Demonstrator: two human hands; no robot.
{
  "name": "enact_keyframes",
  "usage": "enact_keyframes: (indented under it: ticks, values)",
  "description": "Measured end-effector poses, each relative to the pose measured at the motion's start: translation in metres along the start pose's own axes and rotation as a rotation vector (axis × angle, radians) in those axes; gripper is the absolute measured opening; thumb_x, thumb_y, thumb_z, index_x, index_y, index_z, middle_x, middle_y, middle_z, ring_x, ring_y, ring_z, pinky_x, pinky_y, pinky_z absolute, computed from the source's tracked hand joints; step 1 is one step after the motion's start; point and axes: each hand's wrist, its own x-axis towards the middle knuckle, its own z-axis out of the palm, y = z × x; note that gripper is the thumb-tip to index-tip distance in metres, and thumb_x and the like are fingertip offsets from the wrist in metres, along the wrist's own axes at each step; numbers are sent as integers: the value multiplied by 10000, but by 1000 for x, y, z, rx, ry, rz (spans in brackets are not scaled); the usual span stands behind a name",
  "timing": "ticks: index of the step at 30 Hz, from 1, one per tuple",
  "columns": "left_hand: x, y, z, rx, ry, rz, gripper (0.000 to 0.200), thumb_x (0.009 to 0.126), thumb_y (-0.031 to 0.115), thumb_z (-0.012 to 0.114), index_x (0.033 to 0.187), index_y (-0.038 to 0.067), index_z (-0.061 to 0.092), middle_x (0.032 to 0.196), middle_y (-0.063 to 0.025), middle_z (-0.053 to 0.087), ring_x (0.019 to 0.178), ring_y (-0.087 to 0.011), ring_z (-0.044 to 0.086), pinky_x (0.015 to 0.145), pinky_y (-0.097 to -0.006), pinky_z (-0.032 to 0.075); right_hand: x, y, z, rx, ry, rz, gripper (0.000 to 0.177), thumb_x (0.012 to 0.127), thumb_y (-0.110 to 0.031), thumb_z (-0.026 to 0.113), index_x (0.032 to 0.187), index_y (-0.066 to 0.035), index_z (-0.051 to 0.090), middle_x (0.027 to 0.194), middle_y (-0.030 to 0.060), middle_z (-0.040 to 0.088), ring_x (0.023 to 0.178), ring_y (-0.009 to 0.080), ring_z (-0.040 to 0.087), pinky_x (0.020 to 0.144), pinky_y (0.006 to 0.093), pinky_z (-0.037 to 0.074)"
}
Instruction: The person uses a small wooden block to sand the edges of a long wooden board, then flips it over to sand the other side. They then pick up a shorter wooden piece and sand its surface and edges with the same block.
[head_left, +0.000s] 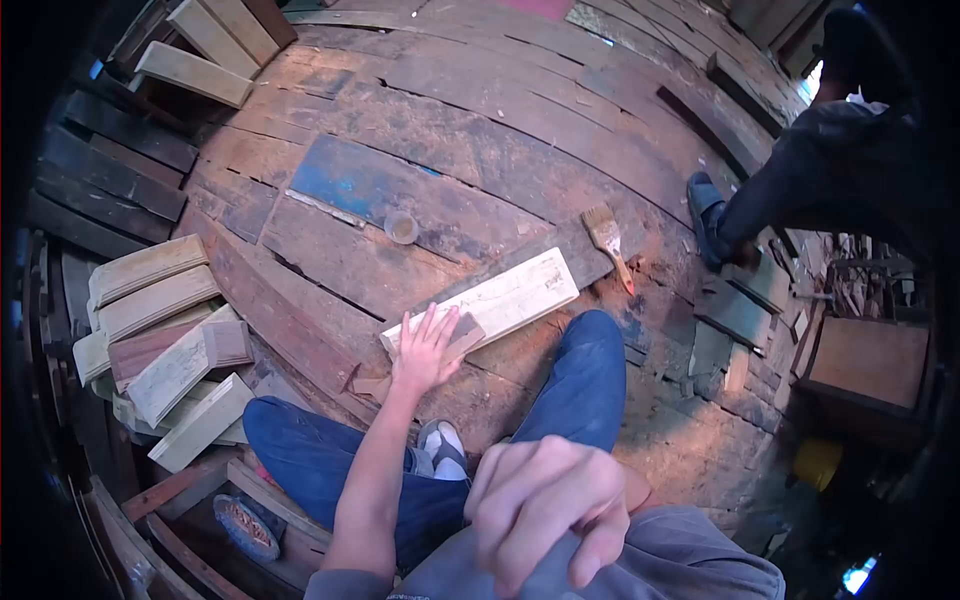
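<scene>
While left grip (425,352) spreads on pale board (522,294) (dusty plank floor (520,130) around), right grip (545,505) curls half-open, palm hidden.

Woodworking workshop, plank floor (480,130) (dusty), stacked wood pieces (155,285), paintbrush (607,240)

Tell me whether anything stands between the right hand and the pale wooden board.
Yes, in this view: the blue-trousered right knee lies between the right hand and the board, whose left end the left hand partly covers.

The person wears a grey short-sleeved shirt (690,545), blue long trousers (575,385) and grey-and-white footwear (441,447); both hands are bare.
</scene>
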Motion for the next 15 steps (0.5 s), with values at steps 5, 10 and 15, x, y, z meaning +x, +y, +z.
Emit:
enact_keyframes:
  ticks: [5, 10, 15]
  values:
    - [5, -1, -8, -32, -13, 8, 944, 823, 404, 738, 1606, 157, 271, 1639, -6, 347, 1539, -296, 256, 1213, -632, 201, 9, 5, 4, -19, 40, -154, 310, 992, -207, 662, 815, 47, 677, 723, 129, 665, 541, 246, 631, 445, 334, 457]
    - [5, -2, -3, -15, 2, 15, 961, 818, 433, 739, 1609, 163, 264, 1649, 12, 325, 1538, -288, 260, 1212, -628, 209, -6, 14, 22, 82, 152, -234, 268, 975, -175, 683, 827, 48, 681, 752, 150, 669, 560, 253, 628, 457, 337, 464]
    - [1, -3, 5, -19, 19, 24, 973, 808, 425, 752, 1608, 158, 267, 1646, 21, 332, 1532, -285, 275, 1207, -631, 217, -17, 19, 29, 84, 136, -243, 253, 967, -172, 700, 853, 52, 685, 778, 171, 669, 588, 264, 627, 476, 343, 473]
